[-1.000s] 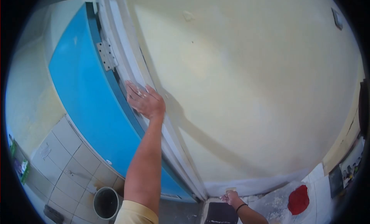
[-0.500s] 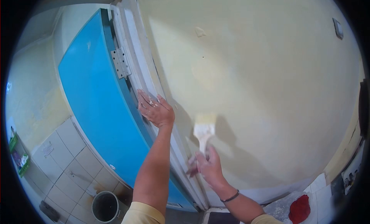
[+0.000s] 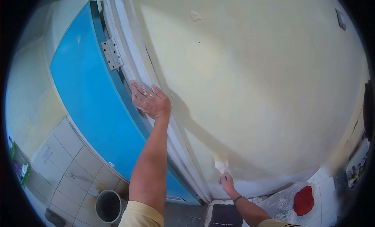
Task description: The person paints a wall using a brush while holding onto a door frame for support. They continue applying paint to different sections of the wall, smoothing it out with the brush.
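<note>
My left hand (image 3: 152,101) lies flat with fingers stretched on the white door frame (image 3: 134,51), just below the metal hinge (image 3: 112,54). White paint or putty is smeared on its fingers. In my right hand (image 3: 226,183) is a wide paintbrush (image 3: 221,163), gripped by its handle with the bristles pointing up. The bristles are at the pale yellow wall (image 3: 250,98), low down near its whitish bottom strip. A shadow of the arm and brush falls across the wall.
A blue door (image 3: 93,82) stands at the left. Below it is a grey bucket (image 3: 109,206) beside tiled wall (image 3: 74,176). A red cloth (image 3: 303,201) lies on a plastic sheet (image 3: 279,205) at the wall's foot, right of a dark mat (image 3: 226,216). A switch (image 3: 341,19) sits high right.
My right hand has moved the paintbrush down the wall and slightly right. My left hand stays on the door frame. The whole view has shifted a little.
</note>
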Demonstrator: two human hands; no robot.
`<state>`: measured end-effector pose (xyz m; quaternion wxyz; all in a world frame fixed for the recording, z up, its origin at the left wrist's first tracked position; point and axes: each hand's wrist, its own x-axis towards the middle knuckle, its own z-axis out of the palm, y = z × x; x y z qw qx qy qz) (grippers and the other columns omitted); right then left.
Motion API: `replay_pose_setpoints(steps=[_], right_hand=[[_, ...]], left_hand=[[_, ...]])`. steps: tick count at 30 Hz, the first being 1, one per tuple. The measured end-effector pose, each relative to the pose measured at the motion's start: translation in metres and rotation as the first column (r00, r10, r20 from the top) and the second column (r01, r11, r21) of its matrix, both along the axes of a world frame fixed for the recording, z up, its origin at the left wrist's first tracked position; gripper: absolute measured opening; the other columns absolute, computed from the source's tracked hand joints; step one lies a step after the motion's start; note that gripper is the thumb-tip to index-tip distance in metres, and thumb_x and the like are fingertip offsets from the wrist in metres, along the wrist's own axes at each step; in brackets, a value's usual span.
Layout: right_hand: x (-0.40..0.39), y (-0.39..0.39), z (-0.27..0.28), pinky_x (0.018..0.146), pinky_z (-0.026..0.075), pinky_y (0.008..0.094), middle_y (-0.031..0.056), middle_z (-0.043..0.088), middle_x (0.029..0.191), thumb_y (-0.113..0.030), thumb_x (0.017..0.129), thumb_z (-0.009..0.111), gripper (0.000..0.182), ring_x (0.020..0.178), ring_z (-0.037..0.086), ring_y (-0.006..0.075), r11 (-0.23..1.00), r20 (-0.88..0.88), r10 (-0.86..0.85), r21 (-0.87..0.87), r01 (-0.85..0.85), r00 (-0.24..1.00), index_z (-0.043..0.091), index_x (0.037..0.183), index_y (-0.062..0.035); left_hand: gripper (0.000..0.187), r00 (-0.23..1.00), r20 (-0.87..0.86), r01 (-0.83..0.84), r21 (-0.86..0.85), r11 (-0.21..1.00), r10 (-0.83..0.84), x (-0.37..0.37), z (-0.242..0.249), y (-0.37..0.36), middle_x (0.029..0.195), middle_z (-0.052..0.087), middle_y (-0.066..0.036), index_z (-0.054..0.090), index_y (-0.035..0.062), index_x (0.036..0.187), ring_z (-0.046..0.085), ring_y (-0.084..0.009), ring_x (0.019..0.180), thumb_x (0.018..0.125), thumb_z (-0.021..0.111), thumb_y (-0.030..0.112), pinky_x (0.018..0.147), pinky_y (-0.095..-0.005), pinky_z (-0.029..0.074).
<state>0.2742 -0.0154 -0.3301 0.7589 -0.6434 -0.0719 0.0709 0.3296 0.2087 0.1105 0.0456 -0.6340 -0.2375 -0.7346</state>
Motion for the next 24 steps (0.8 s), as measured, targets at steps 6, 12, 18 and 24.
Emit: replay_pose_setpoints(steps=[6,12,18,24], right_hand=[[-0.069,-0.086,-0.097,0.043,0.049,0.0356,0.0094,0.057,0.066,-0.023,0.101,0.054,0.025,0.050,0.060,0.0204,0.957,-0.520,-0.084,-0.280,-0.077,0.850,0.056,0.089,-0.0012],[-0.104,-0.141,-0.143,0.041,0.050,0.0353,0.0083,0.054,0.065,-0.025,0.100,0.054,0.025,0.047,0.058,0.0224,0.931,-0.609,-0.111,-0.341,-0.132,0.785,0.054,0.088,-0.0034],[-0.136,-0.154,-0.135,0.037,0.041,0.0374,0.0083,0.057,0.066,-0.021,0.100,0.054,0.025,0.045,0.054,0.0197,0.984,-0.645,-0.058,-0.164,-0.064,0.762,0.056,0.084,-0.0023],[-0.139,-0.146,-0.139,0.048,0.051,0.0389,0.0059,0.051,0.064,-0.026,0.100,0.055,0.026,0.050,0.054,0.0207,0.998,-0.800,-0.032,-0.054,-0.019,0.599,0.053,0.085,-0.0054]], left_hand=[[0.063,0.999,0.019,0.030,0.030,0.999,-0.030,-0.001,0.000,0.001,0.153,0.038,-0.015,0.031,-0.0024,0.152,0.042,-0.0339,0.127,0.100,0.045,0.030,0.109,-0.0478,0.034],[0.067,0.994,-0.013,0.112,-0.007,0.994,-0.112,-0.007,-0.009,0.002,0.156,0.031,-0.018,0.027,-0.0020,0.153,0.034,-0.0382,0.135,0.099,0.048,0.031,0.112,-0.0505,0.028],[0.084,0.973,-0.122,0.177,-0.146,0.973,-0.195,-0.040,-0.160,-0.019,0.160,0.016,-0.024,0.014,-0.0038,0.156,0.023,-0.0423,0.142,0.098,0.050,0.045,0.115,-0.0539,0.020],[0.091,0.935,-0.305,0.060,-0.374,0.926,-0.183,-0.036,-0.264,-0.020,0.156,0.016,-0.027,0.010,-0.0107,0.152,0.025,-0.0428,0.136,0.097,0.050,0.051,0.112,-0.0559,0.022]])
